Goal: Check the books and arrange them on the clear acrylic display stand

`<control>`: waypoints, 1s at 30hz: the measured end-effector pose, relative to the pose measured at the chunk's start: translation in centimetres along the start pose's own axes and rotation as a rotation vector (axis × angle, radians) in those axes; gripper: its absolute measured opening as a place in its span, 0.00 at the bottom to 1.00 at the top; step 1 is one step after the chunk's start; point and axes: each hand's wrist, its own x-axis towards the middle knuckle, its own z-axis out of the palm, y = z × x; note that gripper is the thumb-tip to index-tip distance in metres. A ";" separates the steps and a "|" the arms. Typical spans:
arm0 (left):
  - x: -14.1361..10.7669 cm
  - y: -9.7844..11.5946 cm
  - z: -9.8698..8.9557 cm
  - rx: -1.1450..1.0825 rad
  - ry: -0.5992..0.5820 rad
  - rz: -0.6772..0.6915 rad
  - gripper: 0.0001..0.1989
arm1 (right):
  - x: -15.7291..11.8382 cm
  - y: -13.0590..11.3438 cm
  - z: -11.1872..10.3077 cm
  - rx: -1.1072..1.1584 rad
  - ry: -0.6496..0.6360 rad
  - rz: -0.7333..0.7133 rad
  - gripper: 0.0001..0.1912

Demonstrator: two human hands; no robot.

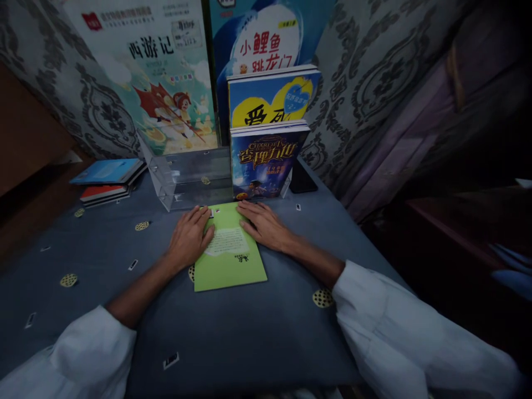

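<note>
A light green book point(230, 271) lies flat on the table, its printing upside down to me. My left hand point(190, 235) rests over its upper left edge, fingers stretched out and thumb on the cover. Across from it, my right hand point(262, 224) lies on the upper right edge with its fingers extended. Neither hand grips the book; both only touch it. Just beyond the fingertips is a clear stepped book stand point(195, 177), with a dark blue book point(266, 160) upright at its front right.
Behind the blue book stand a yellow-and-blue book point(270, 100), a tall teal book point(270, 33) and a pale green picture book point(166, 77). Several books point(110, 174) are stacked at the left. A black flat object point(302, 178) lies right of the stand. Patterned cloth covers the table point(249, 343).
</note>
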 end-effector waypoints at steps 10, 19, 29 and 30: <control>0.3 -0.6 0.1 -0.054 -0.030 0.045 0.24 | -0.1 -0.1 -0.1 -0.005 -0.011 -0.026 0.25; 0.2 -0.5 0.1 -0.075 -0.035 0.050 0.23 | -0.5 -0.8 -0.3 0.040 -0.047 -0.108 0.24; 0.1 -1.0 0.4 -0.088 -0.074 0.071 0.23 | -3.6 -3.3 -0.3 0.051 -0.102 -0.182 0.22; 0.1 -1.0 0.4 -0.085 -0.083 0.073 0.23 | -4.1 -3.5 -0.3 0.049 -0.098 -0.192 0.22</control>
